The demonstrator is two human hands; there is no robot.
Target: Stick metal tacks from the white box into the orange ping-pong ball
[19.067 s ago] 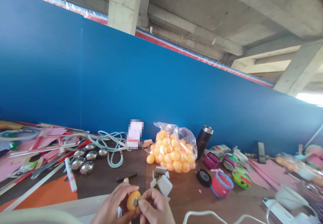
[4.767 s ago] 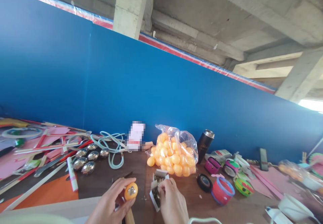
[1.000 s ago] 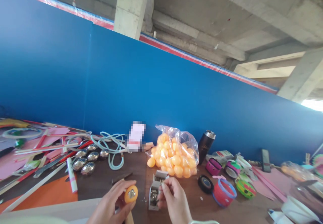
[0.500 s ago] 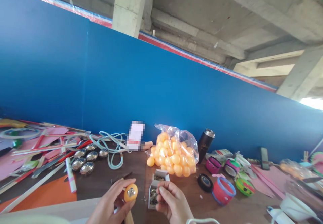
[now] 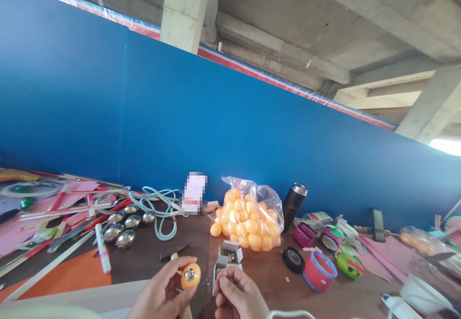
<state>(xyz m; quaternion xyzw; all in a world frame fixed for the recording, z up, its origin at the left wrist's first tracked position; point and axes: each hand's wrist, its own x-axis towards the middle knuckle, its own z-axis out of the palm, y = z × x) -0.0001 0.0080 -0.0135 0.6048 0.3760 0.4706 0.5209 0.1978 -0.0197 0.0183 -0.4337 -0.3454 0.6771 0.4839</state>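
Observation:
Between the fingertips of my left hand (image 5: 167,288) is an orange plastic ball (image 5: 190,276), with a few shiny metal round heads grouped on its face. My right hand (image 5: 239,292) is closed in a pinch just to the right of the ball, apart from it; whatever its fingertips hold is too small to make out. Behind the right hand stand two small open cardboard boxes (image 5: 234,245) of tiny metal pieces, the nearer one partly covered by the fingers. A wooden handle (image 5: 186,312) shows below the left hand.
A clear bag of orange balls (image 5: 248,220) sits at the middle back, near a black flask (image 5: 295,201). Several silvery balls (image 5: 126,239), a pale blue cord (image 5: 165,228) and a marker (image 5: 103,248) lie left. Tape (image 5: 293,259) and a red-blue cup (image 5: 320,271) stand right.
My right hand has moved slightly left and down, closer to the ball, uncovering the farther box. My left hand has shifted a little right with the ball, still holding it.

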